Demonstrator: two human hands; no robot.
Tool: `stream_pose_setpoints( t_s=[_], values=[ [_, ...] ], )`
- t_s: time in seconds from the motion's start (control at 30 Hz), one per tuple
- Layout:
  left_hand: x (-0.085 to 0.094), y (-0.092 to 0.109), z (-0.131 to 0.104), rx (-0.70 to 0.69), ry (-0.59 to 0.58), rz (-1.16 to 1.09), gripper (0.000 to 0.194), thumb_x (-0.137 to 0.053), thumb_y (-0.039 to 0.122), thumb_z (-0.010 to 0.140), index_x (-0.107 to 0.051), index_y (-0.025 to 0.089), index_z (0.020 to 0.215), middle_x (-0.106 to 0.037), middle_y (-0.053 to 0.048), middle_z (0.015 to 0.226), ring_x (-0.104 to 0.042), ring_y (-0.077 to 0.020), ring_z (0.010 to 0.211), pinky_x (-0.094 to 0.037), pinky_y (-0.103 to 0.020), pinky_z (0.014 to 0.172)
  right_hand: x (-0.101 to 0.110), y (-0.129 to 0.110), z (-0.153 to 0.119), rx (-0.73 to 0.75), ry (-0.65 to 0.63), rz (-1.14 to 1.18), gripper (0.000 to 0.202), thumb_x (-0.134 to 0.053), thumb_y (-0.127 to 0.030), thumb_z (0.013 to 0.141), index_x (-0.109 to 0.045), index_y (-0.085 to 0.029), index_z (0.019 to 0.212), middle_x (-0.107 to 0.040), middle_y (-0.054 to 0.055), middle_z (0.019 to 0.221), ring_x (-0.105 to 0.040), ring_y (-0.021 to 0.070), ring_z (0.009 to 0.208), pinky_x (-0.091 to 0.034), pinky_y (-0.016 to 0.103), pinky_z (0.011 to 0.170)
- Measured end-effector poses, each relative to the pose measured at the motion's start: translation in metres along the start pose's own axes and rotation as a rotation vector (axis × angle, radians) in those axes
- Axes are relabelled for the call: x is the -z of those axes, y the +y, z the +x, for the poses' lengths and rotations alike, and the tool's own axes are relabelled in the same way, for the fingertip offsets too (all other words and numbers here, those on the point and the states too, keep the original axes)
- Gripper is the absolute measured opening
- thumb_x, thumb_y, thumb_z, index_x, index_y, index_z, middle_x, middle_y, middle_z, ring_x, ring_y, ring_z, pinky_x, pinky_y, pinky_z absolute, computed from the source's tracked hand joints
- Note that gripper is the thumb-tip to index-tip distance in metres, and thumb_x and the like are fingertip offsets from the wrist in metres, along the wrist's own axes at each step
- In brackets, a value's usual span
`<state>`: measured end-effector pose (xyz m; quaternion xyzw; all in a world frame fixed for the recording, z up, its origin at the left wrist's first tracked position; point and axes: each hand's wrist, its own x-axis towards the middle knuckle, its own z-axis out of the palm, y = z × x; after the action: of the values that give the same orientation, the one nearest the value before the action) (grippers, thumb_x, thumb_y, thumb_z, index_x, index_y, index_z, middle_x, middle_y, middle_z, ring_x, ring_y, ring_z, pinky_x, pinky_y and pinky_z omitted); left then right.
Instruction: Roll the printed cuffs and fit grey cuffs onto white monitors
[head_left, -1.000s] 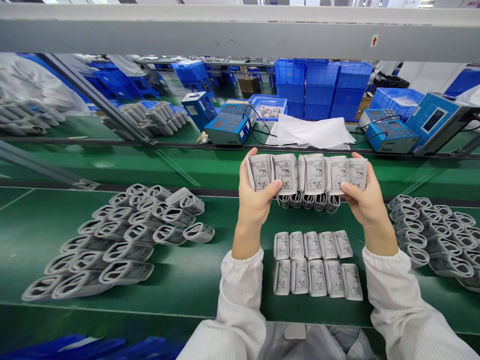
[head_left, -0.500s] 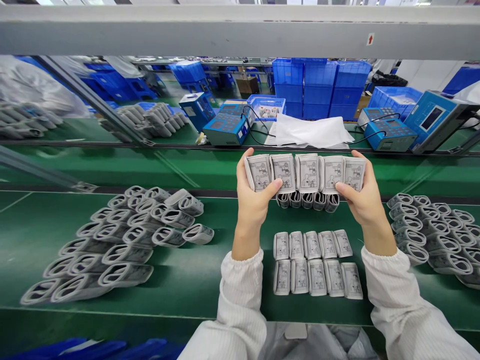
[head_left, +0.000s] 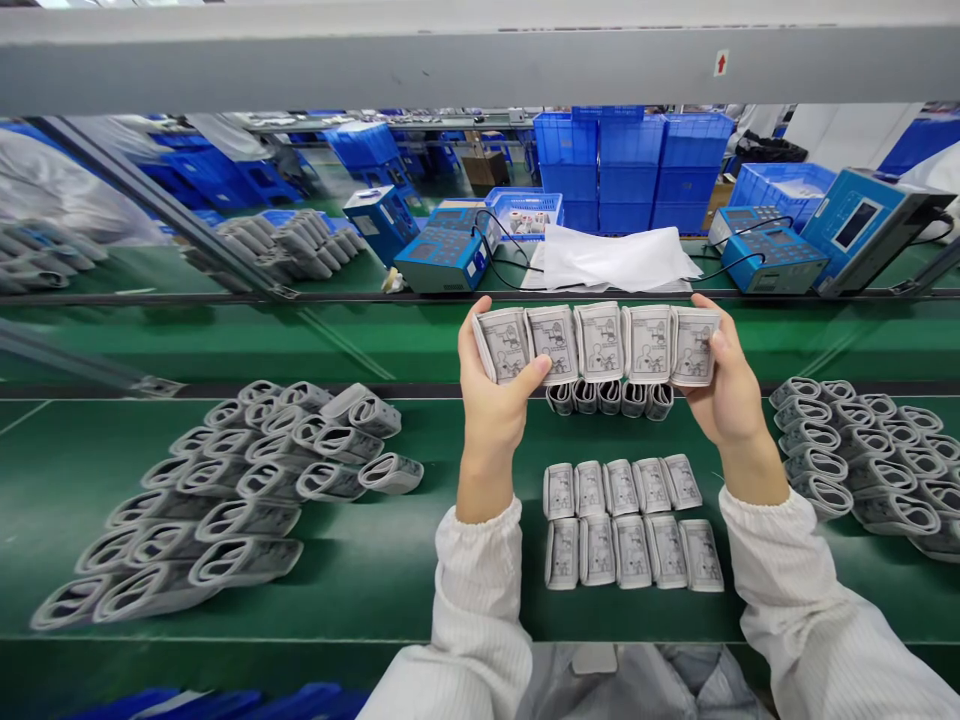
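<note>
Between my two hands hangs a row of several folded grey blood pressure cuffs (head_left: 600, 342), their printed drawings facing me. My left hand (head_left: 491, 395) is closed on the row's left end, thumb across the front of the second cuff. At the right end my right hand (head_left: 727, 385) grips the last cuff, its thumb near the upper edge. Just below the held row, a line of rolled cuffs (head_left: 609, 398) stands on the green bench, partly covered. Nearer me lie two rows of flat folded cuffs (head_left: 619, 487), printed side up.
Many loosely rolled cuffs (head_left: 247, 480) spread over the bench on the left, with another group (head_left: 862, 450) on the right. Behind the ledge are blue electronic devices (head_left: 450, 250), a white sheet (head_left: 615, 258) and stacked blue crates (head_left: 630, 170). A grey beam (head_left: 480, 70) crosses above.
My right thumb has moved from the gap by the fourth cuff to the last cuff at the right end. The held row now looks more evenly lined up. The view has shifted slightly.
</note>
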<state>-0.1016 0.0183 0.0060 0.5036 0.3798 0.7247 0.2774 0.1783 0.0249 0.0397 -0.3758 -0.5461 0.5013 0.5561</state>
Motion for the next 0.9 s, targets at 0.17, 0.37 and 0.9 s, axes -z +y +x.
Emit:
stream_pose_setpoints(
  t_s=[0.17,0.37,0.9],
  values=[
    [0.0027,-0.0016,0.0006,-0.027,-0.014,0.033,0.103,-0.102,0.056,0.078,-0.049,0.036,0.165,-0.066,-0.011,0.15,-0.07,-0.0322,0.14,-0.061,-0.049,0.123,-0.0008,-0.0016,-0.0002,0.012,-0.006,-0.043,0.087,-0.052,-0.089,0.093,-0.036,-0.045,0.167,-0.064,0.005,0.159,-0.071,0.0352,0.136,-0.069,0.048,0.09],
    [0.0041,-0.0029,0.0007,-0.053,-0.029,0.039,0.102,-0.1,0.056,0.082,-0.047,0.036,0.166,-0.066,-0.01,0.149,-0.071,-0.0311,0.14,-0.062,-0.048,0.122,-0.0024,-0.0025,-0.0004,0.01,0.007,0.025,0.079,-0.06,-0.079,0.094,-0.042,-0.043,0.162,-0.066,0.004,0.156,-0.072,0.034,0.133,-0.069,0.043,0.084],
    [0.0058,-0.0053,0.0019,-0.062,-0.003,0.045,0.105,-0.103,0.057,0.077,-0.049,0.035,0.165,-0.066,-0.011,0.15,-0.073,-0.0308,0.137,-0.064,-0.047,0.118,-0.0022,0.0016,-0.0007,0.104,-0.022,0.051,0.067,-0.052,-0.077,0.103,-0.047,-0.042,0.16,-0.07,0.005,0.15,-0.072,0.0311,0.133,-0.068,0.047,0.098]
  ],
)
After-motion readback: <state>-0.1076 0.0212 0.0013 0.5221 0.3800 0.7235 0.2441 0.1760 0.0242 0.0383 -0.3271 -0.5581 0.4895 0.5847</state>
